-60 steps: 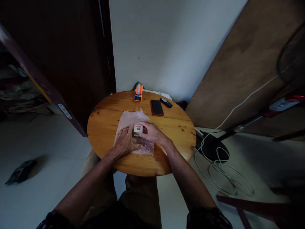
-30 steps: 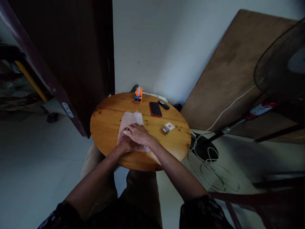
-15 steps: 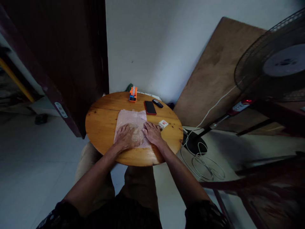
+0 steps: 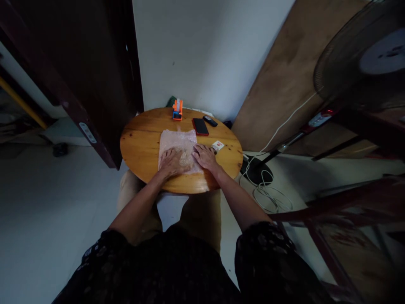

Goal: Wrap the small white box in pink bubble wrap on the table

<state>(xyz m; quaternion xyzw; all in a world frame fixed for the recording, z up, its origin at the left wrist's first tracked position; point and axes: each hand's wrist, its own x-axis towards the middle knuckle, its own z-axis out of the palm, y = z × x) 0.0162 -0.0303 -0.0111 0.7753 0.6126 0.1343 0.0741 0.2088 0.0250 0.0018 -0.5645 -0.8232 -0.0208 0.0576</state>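
Observation:
A sheet of pinkish bubble wrap (image 4: pixel 179 139) lies on the oval wooden table (image 4: pixel 139 147) in front of me. Flat on its left part rests my left hand (image 4: pixel 171 162), fingers stretched out. My right hand (image 4: pixel 205 157) lies at the sheet's right edge, fingers extended and pointing up and left. Between the hands the plastic looks crumpled and yellowish; whether anything is under it I cannot tell. Close to my right fingers is a small white packet with a red mark (image 4: pixel 218 145), partly hidden by that hand.
Toward the table's far side stand an orange and blue tape dispenser (image 4: pixel 177 110), a red-edged phone (image 4: pixel 200 126) and a dark remote control (image 4: pixel 210 121). On the right are a standing fan (image 4: pixel 370 63), its coiled white cord (image 4: pixel 272 200) and a leaning wooden board (image 4: pixel 272 88).
The camera view has tilted downward, so the table sits higher in the picture. Both hands stay on the bubble wrap in nearly the same places.

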